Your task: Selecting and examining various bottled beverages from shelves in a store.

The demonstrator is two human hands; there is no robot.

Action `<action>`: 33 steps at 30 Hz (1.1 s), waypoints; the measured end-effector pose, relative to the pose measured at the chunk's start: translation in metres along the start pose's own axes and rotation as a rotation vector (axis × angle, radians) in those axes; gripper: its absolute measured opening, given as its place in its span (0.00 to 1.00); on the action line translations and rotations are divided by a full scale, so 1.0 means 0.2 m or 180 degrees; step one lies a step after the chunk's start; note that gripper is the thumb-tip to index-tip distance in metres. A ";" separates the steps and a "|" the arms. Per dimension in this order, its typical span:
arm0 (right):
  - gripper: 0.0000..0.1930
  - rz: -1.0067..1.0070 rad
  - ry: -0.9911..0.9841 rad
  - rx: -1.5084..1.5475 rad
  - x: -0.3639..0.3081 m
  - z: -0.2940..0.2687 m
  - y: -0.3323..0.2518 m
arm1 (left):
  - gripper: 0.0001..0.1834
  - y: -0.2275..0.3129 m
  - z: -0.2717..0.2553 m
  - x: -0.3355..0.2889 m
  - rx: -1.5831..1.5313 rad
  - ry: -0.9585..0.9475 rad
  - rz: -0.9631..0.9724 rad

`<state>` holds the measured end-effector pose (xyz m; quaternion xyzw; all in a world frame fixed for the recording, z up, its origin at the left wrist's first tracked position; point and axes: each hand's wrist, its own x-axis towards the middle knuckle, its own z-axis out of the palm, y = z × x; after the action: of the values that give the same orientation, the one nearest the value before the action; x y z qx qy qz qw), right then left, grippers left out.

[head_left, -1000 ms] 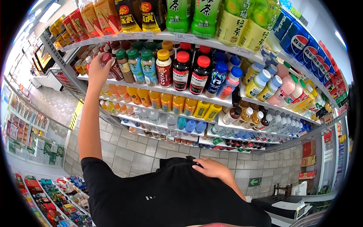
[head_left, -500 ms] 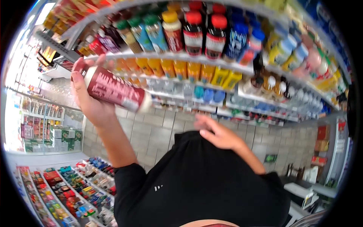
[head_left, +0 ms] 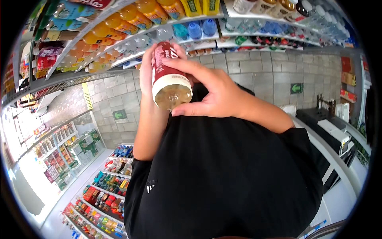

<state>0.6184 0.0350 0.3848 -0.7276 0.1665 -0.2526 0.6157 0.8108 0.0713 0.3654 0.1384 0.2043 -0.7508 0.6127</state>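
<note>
A bottle [head_left: 172, 84] with a dark red label and a cream band is tilted so its clear ridged base faces me. The base looks pale brown inside. My left hand [head_left: 147, 73] is wrapped round it from behind and from the left, fingers partly hidden. From the right, my right hand [head_left: 219, 89] grips it too, with the fingers across the label and the thumb by the lower rim of the base. The cap end points away from me and cannot be made out.
Shelves with orange drink bottles [head_left: 133, 18], blue-capped bottles [head_left: 195, 30] and clear bottles [head_left: 246, 24] run along the far side. Snack shelves [head_left: 103, 195] stand at lower left. A dark counter [head_left: 314, 121] with a white device [head_left: 334, 131] is at right, above a tiled floor [head_left: 246, 67].
The bottle has come from the upper left toward my middle, its base turned to me. My right hand has risen from in front of my body and taken hold of it.
</note>
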 end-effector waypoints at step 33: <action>0.67 -0.0562 -0.0406 0.0975 -0.12 -0.07 0.21 | 0.48 -0.26 0.11 -0.14 0.4605 -0.0035 0.2243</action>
<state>0.5937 0.0291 0.3421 -0.6517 0.0221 -0.2814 0.7040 0.7660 0.0927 0.4047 0.5537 -0.3914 -0.4603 0.5731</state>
